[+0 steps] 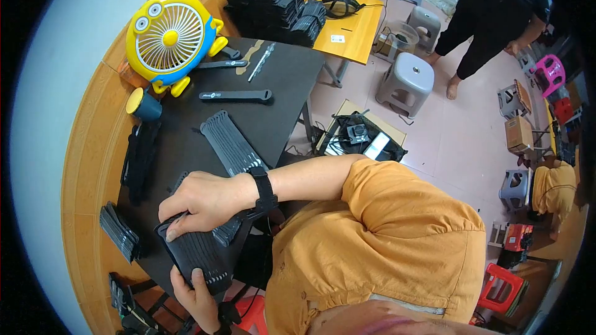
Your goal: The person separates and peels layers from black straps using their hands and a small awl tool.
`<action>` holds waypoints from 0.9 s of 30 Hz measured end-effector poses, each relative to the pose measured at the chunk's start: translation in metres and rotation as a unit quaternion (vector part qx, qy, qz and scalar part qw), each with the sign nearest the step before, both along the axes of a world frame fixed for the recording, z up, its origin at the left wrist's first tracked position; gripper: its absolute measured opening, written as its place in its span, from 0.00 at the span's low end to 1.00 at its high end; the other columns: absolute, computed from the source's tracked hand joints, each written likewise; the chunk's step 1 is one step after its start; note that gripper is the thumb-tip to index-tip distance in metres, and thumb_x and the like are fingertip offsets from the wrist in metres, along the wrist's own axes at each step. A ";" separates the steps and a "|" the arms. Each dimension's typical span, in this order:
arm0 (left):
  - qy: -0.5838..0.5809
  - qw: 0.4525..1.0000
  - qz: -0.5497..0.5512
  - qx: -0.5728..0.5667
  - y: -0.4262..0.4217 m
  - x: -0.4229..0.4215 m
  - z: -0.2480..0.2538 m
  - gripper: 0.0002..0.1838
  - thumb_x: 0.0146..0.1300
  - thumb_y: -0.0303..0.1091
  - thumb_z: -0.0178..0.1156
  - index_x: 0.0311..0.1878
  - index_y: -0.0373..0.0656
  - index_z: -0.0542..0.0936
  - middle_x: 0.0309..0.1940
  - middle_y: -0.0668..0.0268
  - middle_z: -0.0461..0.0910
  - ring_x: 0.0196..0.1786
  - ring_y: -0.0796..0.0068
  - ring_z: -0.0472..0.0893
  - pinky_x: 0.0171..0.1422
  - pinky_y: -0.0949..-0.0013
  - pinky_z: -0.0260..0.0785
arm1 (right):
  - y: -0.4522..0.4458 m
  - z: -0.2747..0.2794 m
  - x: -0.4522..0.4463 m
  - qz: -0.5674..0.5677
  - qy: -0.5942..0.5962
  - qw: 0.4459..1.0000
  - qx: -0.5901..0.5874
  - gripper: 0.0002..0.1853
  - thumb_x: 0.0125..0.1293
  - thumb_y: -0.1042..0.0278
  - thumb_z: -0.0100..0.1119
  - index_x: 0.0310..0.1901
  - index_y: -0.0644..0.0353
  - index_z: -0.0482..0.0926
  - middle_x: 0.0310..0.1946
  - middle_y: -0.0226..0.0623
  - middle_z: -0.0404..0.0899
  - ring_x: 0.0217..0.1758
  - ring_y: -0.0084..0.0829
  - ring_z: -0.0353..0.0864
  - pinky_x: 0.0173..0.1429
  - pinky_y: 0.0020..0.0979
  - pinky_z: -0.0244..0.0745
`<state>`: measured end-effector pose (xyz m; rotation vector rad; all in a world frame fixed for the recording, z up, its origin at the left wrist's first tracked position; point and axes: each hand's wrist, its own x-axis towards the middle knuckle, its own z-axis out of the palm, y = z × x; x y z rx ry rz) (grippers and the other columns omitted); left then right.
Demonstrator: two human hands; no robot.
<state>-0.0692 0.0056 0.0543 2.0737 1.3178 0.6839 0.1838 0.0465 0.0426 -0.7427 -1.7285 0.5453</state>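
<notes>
Workpiece: a bundle of black straps [194,253], located between the fingers of both hands, above the near part of the dark table [288,71].

Right hand [208,195]: fingers curled narrowly over the bundle's upper end, thumb lying on its face. Left hand [197,301]: thumb on the face beside the row of pale marks at the lower end; fingers at the side, partly hidden, so their full closure cannot be told.

Good practice, as judged here: press evenly with both thumbs so that no strap slides out of line. Use the pale marks near the left thumb as an alignment check. Support the lower edge with the left fingers; avoid pinching one corner only.

Surroundings: a fanned row of straps [228,139] lies above the right fingers in the view; a smaller bundle [121,232] lies left of them. Farther above lie a single strap [236,96] and a yellow fan [171,38].
</notes>
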 end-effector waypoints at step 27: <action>-0.083 0.996 -0.010 -0.032 -0.011 0.004 -0.005 0.15 0.71 0.34 0.55 0.55 0.34 0.72 0.44 0.66 0.75 0.46 0.79 0.72 0.55 0.73 0.63 | 0.011 -0.021 0.012 0.017 0.069 0.994 -0.087 0.18 0.63 0.54 0.68 0.42 0.63 0.82 0.28 0.39 0.83 0.26 0.27 0.83 0.29 0.27 0.73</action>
